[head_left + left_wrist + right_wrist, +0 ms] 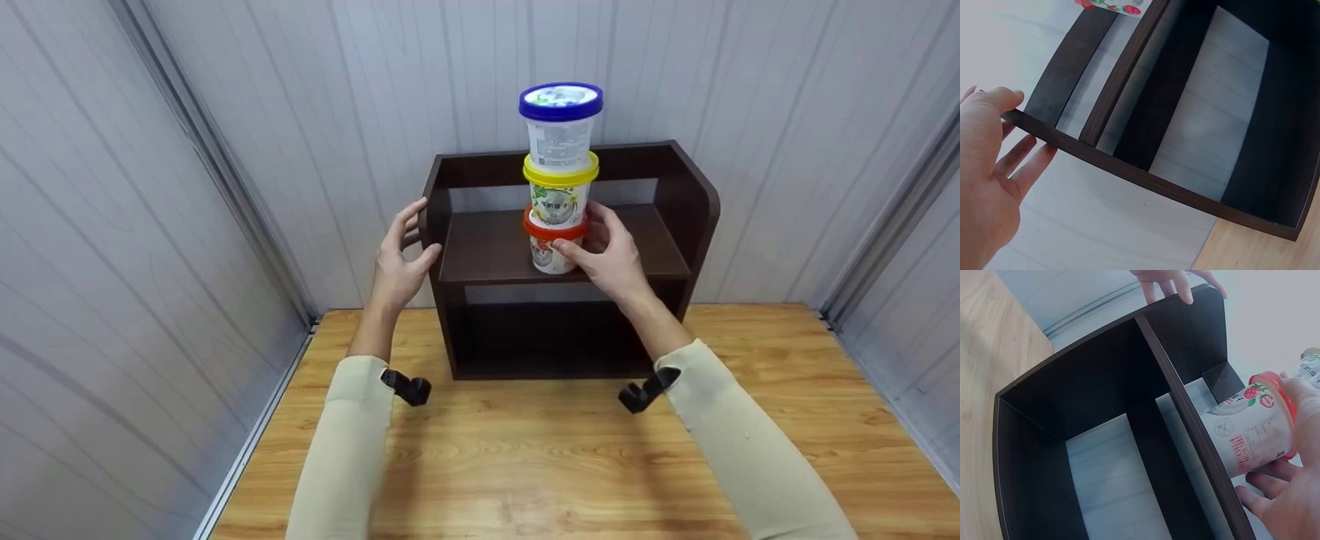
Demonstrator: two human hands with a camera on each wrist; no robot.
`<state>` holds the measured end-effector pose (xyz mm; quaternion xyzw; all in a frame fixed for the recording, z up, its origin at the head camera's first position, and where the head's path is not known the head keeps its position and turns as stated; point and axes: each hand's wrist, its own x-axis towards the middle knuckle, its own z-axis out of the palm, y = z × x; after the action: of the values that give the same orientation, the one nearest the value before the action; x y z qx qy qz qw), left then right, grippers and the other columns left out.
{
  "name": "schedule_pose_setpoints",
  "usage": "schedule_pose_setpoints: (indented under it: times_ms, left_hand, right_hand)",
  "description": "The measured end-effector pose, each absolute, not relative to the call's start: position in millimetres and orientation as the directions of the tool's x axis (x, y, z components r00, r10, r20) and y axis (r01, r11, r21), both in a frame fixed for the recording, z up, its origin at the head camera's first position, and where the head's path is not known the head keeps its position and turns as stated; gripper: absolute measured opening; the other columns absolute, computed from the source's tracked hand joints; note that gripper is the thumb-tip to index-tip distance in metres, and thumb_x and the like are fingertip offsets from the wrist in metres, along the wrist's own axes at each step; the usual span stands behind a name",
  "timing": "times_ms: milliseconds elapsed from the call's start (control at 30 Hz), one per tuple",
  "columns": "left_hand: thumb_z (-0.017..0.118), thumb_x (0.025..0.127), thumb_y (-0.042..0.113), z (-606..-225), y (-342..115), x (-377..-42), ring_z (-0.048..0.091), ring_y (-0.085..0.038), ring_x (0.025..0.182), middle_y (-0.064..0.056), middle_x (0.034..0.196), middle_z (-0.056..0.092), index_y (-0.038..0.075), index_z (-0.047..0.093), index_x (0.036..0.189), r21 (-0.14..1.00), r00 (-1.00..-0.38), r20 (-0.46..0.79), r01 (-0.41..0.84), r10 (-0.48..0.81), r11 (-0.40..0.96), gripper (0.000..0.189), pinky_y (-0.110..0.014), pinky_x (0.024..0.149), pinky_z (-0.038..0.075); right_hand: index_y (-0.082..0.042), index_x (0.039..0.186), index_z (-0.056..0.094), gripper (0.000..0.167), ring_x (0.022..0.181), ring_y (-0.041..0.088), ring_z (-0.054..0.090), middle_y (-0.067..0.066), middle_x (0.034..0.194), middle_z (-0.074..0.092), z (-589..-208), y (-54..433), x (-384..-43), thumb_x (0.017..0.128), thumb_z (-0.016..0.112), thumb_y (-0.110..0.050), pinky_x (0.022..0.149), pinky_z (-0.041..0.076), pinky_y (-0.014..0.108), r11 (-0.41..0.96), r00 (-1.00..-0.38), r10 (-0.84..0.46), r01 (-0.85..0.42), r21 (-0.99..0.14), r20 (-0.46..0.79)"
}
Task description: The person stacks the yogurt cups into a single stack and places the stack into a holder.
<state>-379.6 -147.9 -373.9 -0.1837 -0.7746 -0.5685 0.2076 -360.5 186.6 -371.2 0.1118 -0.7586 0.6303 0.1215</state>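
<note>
Three printed tubs stand stacked on the upper board of a dark brown shelf unit. At the bottom is the red-lidded tub, with strawberries printed on it. The yellow-lidded tub sits on it, and the blue-lidded tub tops the stack. My right hand grips the red-lidded tub from the right, thumb in front and fingers partly hidden behind. With thumb and fingers on opposite faces, my left hand holds the front edge of the unit's left side panel.
The unit has a lower compartment under the upper board and stands on a wood-grain surface. Pale panelled walls rise behind it and on both sides. Black wrist cameras stick out from both sleeves.
</note>
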Motion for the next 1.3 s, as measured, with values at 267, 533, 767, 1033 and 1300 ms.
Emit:
schedule_pose_setpoints:
  times_ms: [267, 533, 767, 1033, 1300]
  left_hand:
    - [0.075, 0.104, 0.002, -374.9, -149.0, -374.1, 0.066, -0.043, 0.145, -0.016, 0.161, 0.064, 0.02, 0.05, 0.169, 0.8, -0.851, 0.523, 0.509, 0.048, 0.318, 0.072, -0.065, 0.119, 0.055]
    - [0.075, 0.103, 0.004, -380.0, -149.4, -368.4, 0.068, -0.041, 0.143, -0.016, 0.166, 0.061, 0.02, 0.049, 0.171, 0.798, -0.852, 0.521, 0.507, 0.05, 0.326, 0.074, -0.061, 0.112, 0.061]
    - [0.078, 0.103, 0.004, -386.0, -150.9, -359.7, 0.069, -0.046, 0.141, -0.019, 0.17, 0.055, 0.018, 0.05, 0.169, 0.786, -0.842, 0.537, 0.524, 0.057, 0.329, 0.073, -0.06, 0.105, 0.065]
    - [0.083, 0.102, 0.009, -396.3, -153.4, -352.2, 0.065, -0.048, 0.146, -0.02, 0.172, 0.053, 0.011, 0.056, 0.165, 0.772, -0.818, 0.571, 0.562, 0.062, 0.296, 0.068, -0.064, 0.111, 0.062]
    - [0.085, 0.101, 0.011, -405.2, -155.6, -342.4, 0.069, -0.05, 0.141, -0.019, 0.172, 0.055, 0.015, 0.055, 0.167, 0.808, -0.847, 0.528, 0.523, 0.062, 0.271, 0.072, -0.066, 0.107, 0.064]
  right_hand:
    - [-0.009, 0.174, 0.038, 0.085, 0.158, 0.038, 0.056, 0.022, 0.171, 0.054, -372.9, 194.2, -350.5, 0.103, 0.084, -0.023, 0.132, 0.047, 0.057, 0.179, -0.945, -0.027, -0.326, -0.928, 0.326]
    - [-0.009, 0.174, 0.039, 0.087, 0.162, 0.039, 0.053, 0.022, 0.174, 0.051, -378.5, 204.5, -341.6, 0.102, 0.086, -0.018, 0.131, 0.048, 0.059, 0.182, -0.937, -0.019, -0.347, -0.92, 0.349]
    - [-0.01, 0.174, 0.039, 0.086, 0.163, 0.042, 0.05, 0.025, 0.174, 0.049, -383.0, 215.9, -331.6, 0.102, 0.085, -0.019, 0.132, 0.046, 0.062, 0.215, -0.934, -0.024, -0.354, -0.91, 0.357]
    - [-0.01, 0.171, 0.044, 0.081, 0.161, 0.046, 0.052, 0.027, 0.173, 0.051, -391.1, 225.8, -321.0, 0.102, 0.085, -0.017, 0.133, 0.043, 0.066, 0.249, -0.921, -0.04, -0.385, -0.889, 0.387]
    - [-0.008, 0.169, 0.048, 0.078, 0.163, 0.046, 0.05, 0.027, 0.173, 0.051, -401.4, 235.6, -312.6, 0.1, 0.085, -0.009, 0.131, 0.043, 0.07, 0.27, -0.907, -0.076, -0.418, -0.867, 0.414]
